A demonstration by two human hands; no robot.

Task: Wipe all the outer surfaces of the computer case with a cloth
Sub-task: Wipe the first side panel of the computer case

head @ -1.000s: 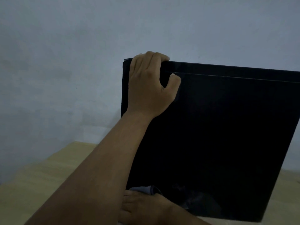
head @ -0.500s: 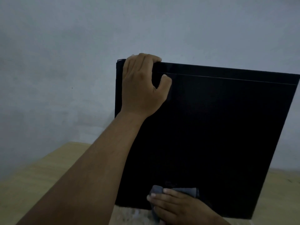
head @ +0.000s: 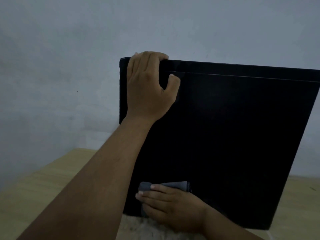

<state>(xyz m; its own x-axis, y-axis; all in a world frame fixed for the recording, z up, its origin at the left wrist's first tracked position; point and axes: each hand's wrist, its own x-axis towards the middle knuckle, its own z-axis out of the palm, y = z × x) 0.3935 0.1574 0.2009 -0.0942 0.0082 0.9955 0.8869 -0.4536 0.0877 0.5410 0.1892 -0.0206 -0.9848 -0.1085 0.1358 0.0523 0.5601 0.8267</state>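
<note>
Black computer case [head: 233,135] seen upright on pale wooden surface [head: 43,187]. Top left corner gripped by left hand [head: 149,87], fingers curled over edge, thumb laid on side panel. Grey cloth [head: 174,185] pressed against panel's lower part by right hand [head: 173,207], fingers nearly straight.

The computer case [head: 233,144] ran off the right edge of the view, and the left hand's [head: 149,87] fingertips were out of sight over its top edge. Most of the cloth [head: 174,185] lay covered by the right hand [head: 173,205] — thumb hidden, forearm cut off at the bottom edge. The pale patch [head: 138,228] under the case was too blurred to identify.
</note>
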